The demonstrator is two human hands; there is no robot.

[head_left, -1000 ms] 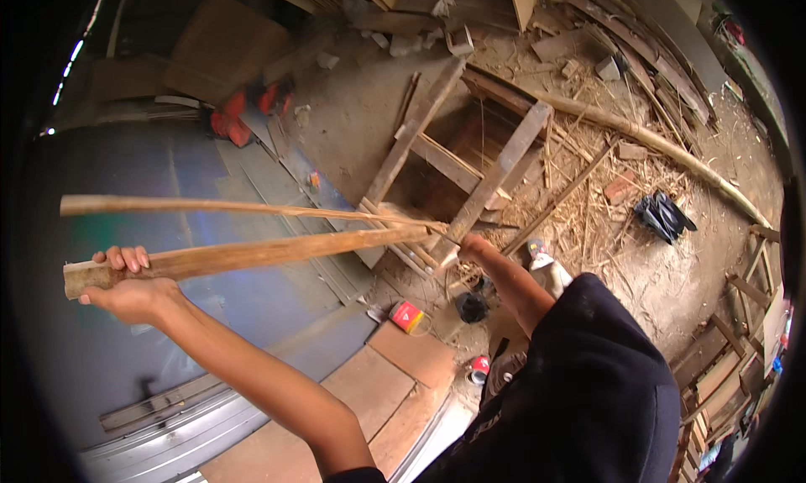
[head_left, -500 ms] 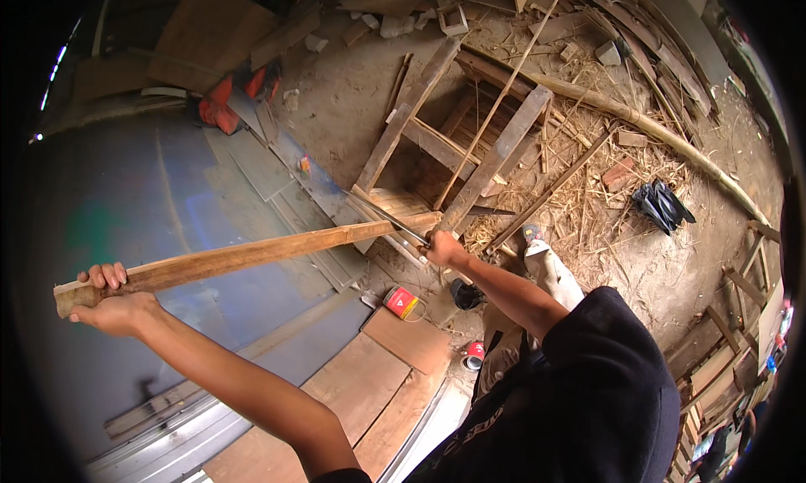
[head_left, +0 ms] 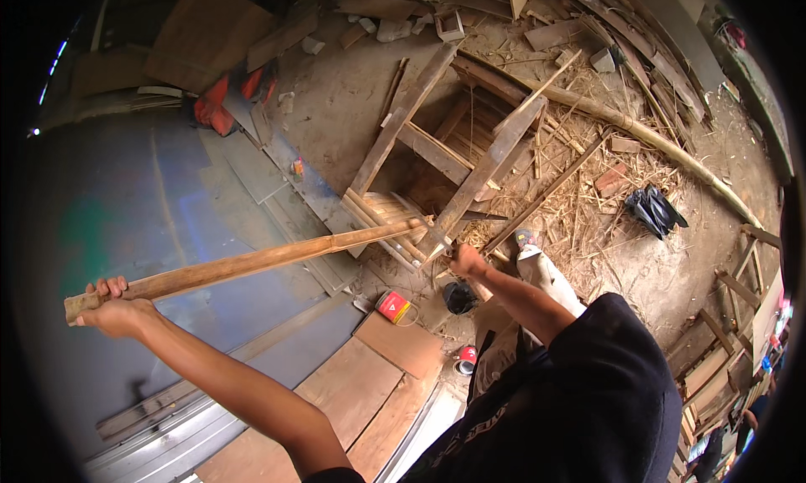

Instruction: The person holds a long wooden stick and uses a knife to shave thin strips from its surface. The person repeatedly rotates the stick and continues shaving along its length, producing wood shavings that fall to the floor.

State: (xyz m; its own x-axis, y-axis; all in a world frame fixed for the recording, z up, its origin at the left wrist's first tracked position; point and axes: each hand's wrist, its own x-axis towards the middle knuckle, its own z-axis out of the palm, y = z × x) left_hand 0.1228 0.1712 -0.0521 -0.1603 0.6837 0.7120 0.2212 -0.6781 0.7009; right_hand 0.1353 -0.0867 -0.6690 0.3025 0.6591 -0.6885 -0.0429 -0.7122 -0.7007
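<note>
A long brown length of bamboo (head_left: 243, 260) slants across the view, its far end near the front of a wooden frame (head_left: 483, 176). My left hand (head_left: 119, 308) is closed around the bamboo's left end, fingers over the top and thumb below. In my right hand (head_left: 470, 261), closed at the bamboo's far end, is the handle of a long-bladed knife (head_left: 438, 236). Its blade points up and left, blurred, by the bamboo's tip; whether it touches cannot be made out. A thin pale strip (head_left: 550, 82) lies across the frame's right beam.
Shavings (head_left: 579, 218) litter the ground right of the frame, near a black plastic bag (head_left: 656, 209) and a long pole (head_left: 646, 134). A red can (head_left: 392, 306), a black container (head_left: 459, 297) and brown boards (head_left: 357, 374) are close to me. A grey sheet (head_left: 151, 197) spreads to the left.
The knife has shifted right, off the bamboo's side towards its tip. The bamboo has turned in my left hand, showing a rounder face. The long thin strip has dropped away to the upper right.
</note>
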